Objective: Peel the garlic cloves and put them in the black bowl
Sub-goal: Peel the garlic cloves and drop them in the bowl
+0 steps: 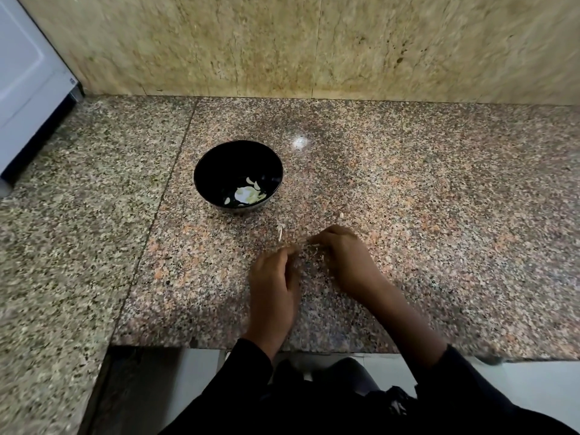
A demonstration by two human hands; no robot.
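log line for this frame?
phase: peeling | left hand, right hand: fingertips together, cloves unclear | black bowl: some peeled cloves

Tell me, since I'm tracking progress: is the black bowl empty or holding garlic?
Holding some: the black bowl stands upright with several pale peeled cloves at its bottom, far from full.

Open granite countertop [439,199] runs wide to the right and toward the wall, nothing standing there. The black bowl [238,177] sits ahead-left of the hands, its mouth open from above. A thin stem scrap [280,231] and a small bit [341,215] lie between. A white appliance [28,86] blocks far left.
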